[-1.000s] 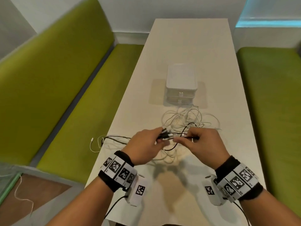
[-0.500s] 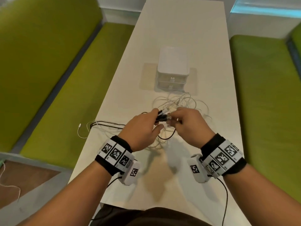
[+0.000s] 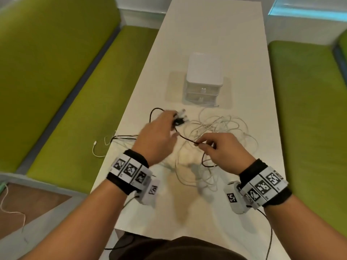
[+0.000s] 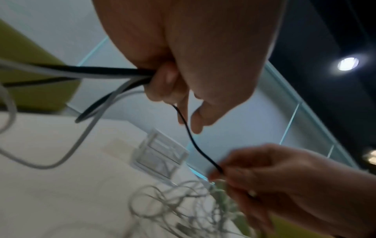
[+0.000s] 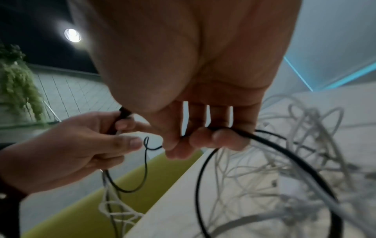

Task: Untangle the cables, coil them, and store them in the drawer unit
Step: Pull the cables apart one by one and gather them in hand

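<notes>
Both hands grasp the same black cable; the left hand has its fingers curled round a bundle of cable ends, black and white together, held above the table; the right hand pinches the black cable between thumb and fingertips, with the remaining fingers curled beneath. In the left wrist view the black cable runs from the left hand down to the right hand; black and white strands leave the left fist toward the table edge. In the right wrist view the black cable arcs out of the right hand in a wide loop over the table; the left hand is close beside it.

White cables lie in a loose tangle on the table, between the hands and the drawer unit; several strands pass under the right hand; one white end hangs over the left table edge above the green bench. The drawer unit stands further along the table, apart from the hands, with both of its visible drawers closed.
</notes>
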Demonstrator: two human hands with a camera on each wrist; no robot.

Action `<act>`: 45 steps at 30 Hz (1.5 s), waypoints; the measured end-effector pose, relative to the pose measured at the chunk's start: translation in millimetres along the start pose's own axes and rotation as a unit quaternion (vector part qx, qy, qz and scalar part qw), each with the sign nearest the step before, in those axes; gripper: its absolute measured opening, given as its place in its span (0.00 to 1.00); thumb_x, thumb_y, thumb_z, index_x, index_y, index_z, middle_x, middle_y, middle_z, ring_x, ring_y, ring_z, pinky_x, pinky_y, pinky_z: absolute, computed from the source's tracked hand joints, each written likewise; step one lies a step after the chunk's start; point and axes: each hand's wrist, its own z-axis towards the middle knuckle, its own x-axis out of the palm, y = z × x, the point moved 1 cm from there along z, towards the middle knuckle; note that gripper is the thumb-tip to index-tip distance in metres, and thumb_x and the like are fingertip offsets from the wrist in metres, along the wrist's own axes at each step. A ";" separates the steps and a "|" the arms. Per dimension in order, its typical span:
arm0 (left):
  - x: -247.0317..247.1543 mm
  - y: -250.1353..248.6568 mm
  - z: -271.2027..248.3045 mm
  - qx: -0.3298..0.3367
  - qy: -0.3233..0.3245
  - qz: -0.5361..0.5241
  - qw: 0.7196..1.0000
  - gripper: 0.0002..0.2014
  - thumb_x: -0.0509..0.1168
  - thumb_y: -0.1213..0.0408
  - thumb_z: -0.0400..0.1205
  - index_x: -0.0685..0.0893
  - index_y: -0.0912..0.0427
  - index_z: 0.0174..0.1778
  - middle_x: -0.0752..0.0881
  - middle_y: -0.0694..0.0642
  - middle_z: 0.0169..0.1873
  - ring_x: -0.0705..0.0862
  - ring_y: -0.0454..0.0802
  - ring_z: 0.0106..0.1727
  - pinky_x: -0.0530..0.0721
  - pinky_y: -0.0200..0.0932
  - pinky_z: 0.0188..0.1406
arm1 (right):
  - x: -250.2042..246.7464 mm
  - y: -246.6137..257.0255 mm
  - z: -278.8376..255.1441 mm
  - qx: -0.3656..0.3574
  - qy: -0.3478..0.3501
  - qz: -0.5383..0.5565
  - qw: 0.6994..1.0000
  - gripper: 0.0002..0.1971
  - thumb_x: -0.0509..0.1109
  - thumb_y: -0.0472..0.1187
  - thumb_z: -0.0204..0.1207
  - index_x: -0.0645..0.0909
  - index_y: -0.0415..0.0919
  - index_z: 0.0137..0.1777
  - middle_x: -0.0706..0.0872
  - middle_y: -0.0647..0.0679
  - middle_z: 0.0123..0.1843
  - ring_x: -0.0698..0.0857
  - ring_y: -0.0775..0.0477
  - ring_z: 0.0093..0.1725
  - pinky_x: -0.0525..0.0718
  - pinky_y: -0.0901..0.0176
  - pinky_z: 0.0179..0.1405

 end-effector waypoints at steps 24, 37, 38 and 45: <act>4.8 -6.2 7.2 -0.038 0.121 -0.107 0.986 0.13 0.70 0.52 0.84 0.76 0.53 0.42 0.82 0.47 0.33 0.83 0.51 0.36 0.76 0.46 0.36 | -0.1 -3.1 6.1 0.022 -0.123 0.048 0.991 0.19 0.82 0.64 0.66 0.83 0.51 0.41 0.80 0.55 0.26 0.77 0.54 0.28 0.78 0.51 0.32; 8.9 -12.5 -0.3 0.016 -0.003 -0.028 0.999 0.12 0.64 0.63 0.85 0.75 0.57 0.64 0.85 0.55 0.52 0.85 0.61 0.50 0.81 0.53 0.46 | -1.7 -0.2 4.0 0.001 -0.064 -0.074 0.995 0.11 0.66 0.59 0.83 0.88 0.65 0.59 0.92 0.64 0.50 0.87 0.58 0.48 0.85 0.52 0.46; 14.2 -17.1 -1.2 0.025 0.023 -0.040 0.999 0.08 0.64 0.58 0.86 0.74 0.54 0.57 0.84 0.51 0.44 0.85 0.59 0.47 0.78 0.51 0.42 | -1.4 3.0 4.3 -0.003 -0.067 -0.087 0.994 0.11 0.66 0.60 0.83 0.88 0.66 0.58 0.92 0.62 0.45 0.86 0.57 0.44 0.84 0.53 0.43; -1.6 -0.9 1.5 -0.070 -0.054 -0.318 0.944 0.19 0.74 0.55 0.79 0.69 0.42 0.32 0.71 0.41 0.26 0.69 0.43 0.27 0.72 0.44 0.32 | -10.9 -17.8 5.3 0.092 -0.075 -0.056 0.991 0.36 0.66 0.80 0.66 0.72 0.43 0.28 0.78 0.52 0.23 0.80 0.49 0.30 0.81 0.47 0.33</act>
